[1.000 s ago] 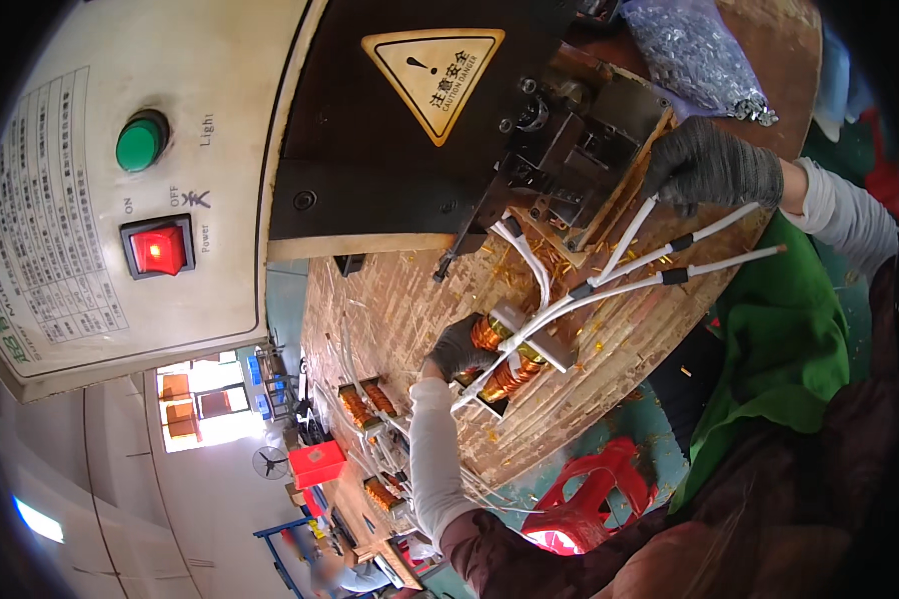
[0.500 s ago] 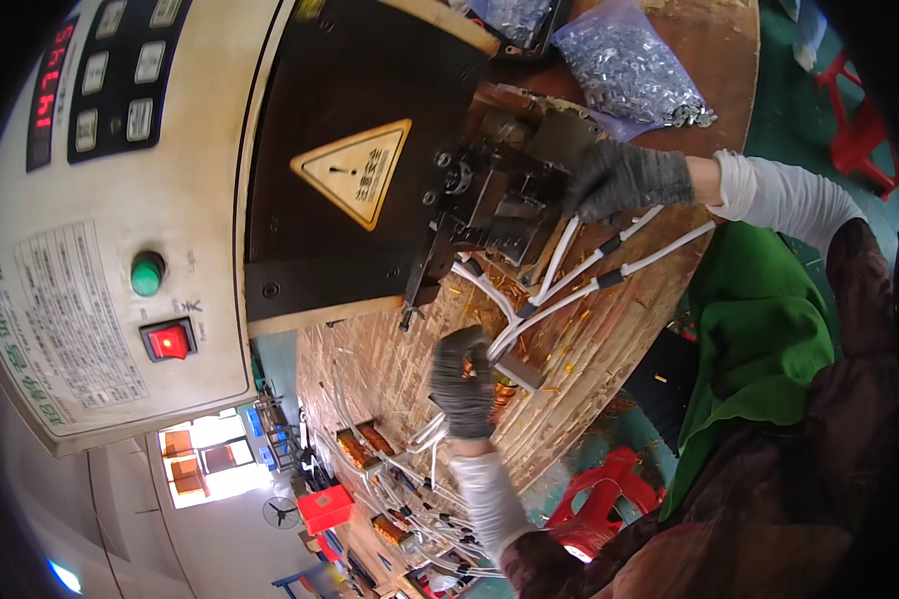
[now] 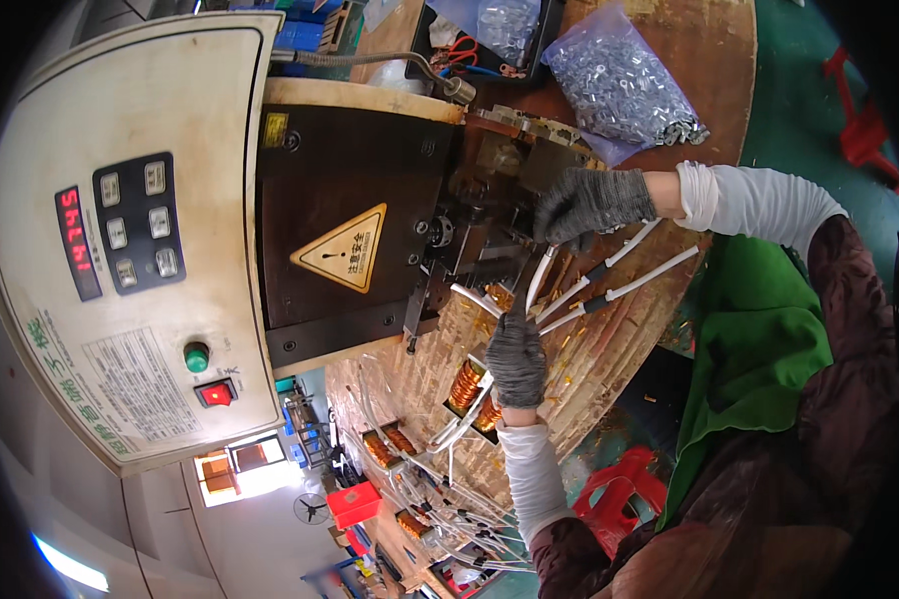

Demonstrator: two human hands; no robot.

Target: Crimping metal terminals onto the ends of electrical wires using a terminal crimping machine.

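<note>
My left hand [image 3: 517, 361], in a grey knitted glove, is closed around a bundle of white sleeved wires where they branch. My right hand [image 3: 591, 205], gloved alike, is closed at the upper end of one white wire [image 3: 540, 276], beside the dark tooling [image 3: 489, 205] of a press machine. Its fingertips are partly hidden. Two more white wires [image 3: 619, 291] with black sleeve sections fan out from the left hand. Below that hand, copper coils [image 3: 464, 385] lie on the wooden table [image 3: 594, 374], and the bundle's lower part is partly covered.
The machine's cream control box [image 3: 180, 329] has a red rocker switch [image 3: 216, 393] and a dark cover with a warning triangle [image 3: 345, 250]. A clear bag of silver terminals [image 3: 624, 80] lies beyond my right hand. More wired coils [image 3: 390, 444] and a red bin [image 3: 354, 504] are farther off.
My left hand has moved along the wires, closer to the right hand, uncovering copper coils. The right hand stays beside the tooling. The view has shifted, showing more of the control box.
</note>
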